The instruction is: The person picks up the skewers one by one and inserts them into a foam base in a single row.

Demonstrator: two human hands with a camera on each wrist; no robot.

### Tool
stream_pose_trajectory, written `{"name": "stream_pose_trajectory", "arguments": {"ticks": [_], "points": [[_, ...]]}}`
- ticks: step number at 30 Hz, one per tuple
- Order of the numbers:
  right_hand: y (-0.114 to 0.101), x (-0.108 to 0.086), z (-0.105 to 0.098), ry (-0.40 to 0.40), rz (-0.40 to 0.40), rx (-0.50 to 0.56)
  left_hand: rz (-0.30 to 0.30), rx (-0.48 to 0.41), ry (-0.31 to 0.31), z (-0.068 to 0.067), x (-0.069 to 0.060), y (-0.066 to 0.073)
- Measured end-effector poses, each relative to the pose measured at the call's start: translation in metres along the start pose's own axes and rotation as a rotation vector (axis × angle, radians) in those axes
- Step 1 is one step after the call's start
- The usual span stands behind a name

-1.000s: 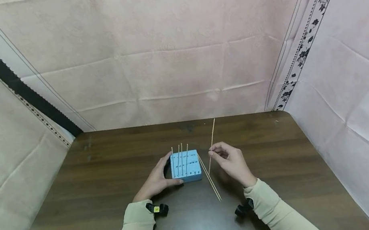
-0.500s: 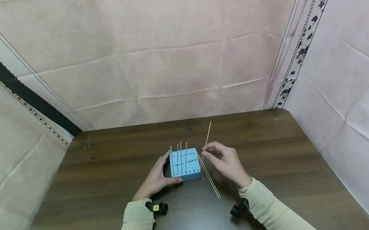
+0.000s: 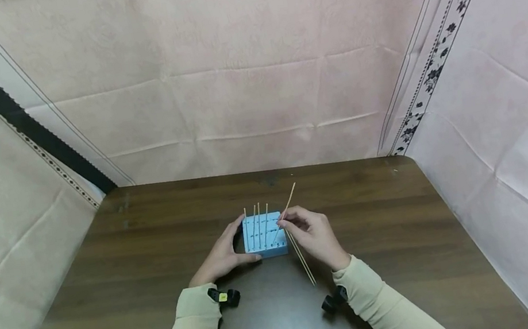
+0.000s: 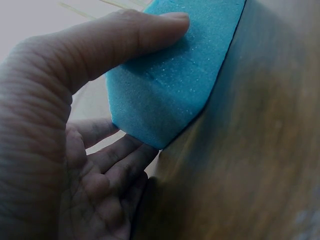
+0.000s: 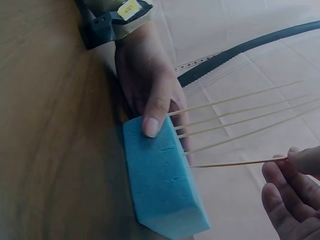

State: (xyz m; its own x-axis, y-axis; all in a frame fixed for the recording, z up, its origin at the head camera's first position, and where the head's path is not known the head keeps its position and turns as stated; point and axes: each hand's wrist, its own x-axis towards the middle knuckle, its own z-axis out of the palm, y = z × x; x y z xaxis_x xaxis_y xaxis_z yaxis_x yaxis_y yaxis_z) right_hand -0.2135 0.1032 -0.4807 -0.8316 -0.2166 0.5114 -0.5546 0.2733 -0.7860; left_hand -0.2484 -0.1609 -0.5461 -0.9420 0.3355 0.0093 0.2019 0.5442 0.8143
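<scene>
Found blue block (image 3: 263, 235) just below centre of head view, gripped between spread thumb and fingers of left hand (image 3: 227, 255). Noted stick (image 5: 230, 164) pinched in fingers of right hand (image 3: 309, 232), tip at block's top. Judged best to pinch low, match standing sticks (image 5: 215, 103), press straight.

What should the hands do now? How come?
The right hand should probably push its stick gently down into the block: the lower end looks close to the top, four other sticks stand there, and the left hand holds the block.

Yellow wrist label (image 5: 129, 8) — lettering illegible
</scene>
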Motion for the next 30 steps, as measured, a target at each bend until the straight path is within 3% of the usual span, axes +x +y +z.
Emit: {"name": "stream_pose_trajectory", "arguments": {"ticks": [14,22,30], "points": [[0.007,-0.003,0.011,-0.108,-0.036,-0.072,0.006,-0.012,-0.013,-0.002,-0.001,0.001],[0.012,-0.004,0.013,-0.132,0.008,-0.096,0.015,-0.008,-0.003,-0.001,-0.001,0.001],[0.012,-0.004,0.015,-0.143,-0.003,-0.127,0.023,-0.018,-0.008,-0.001,-0.001,0.001]]}}
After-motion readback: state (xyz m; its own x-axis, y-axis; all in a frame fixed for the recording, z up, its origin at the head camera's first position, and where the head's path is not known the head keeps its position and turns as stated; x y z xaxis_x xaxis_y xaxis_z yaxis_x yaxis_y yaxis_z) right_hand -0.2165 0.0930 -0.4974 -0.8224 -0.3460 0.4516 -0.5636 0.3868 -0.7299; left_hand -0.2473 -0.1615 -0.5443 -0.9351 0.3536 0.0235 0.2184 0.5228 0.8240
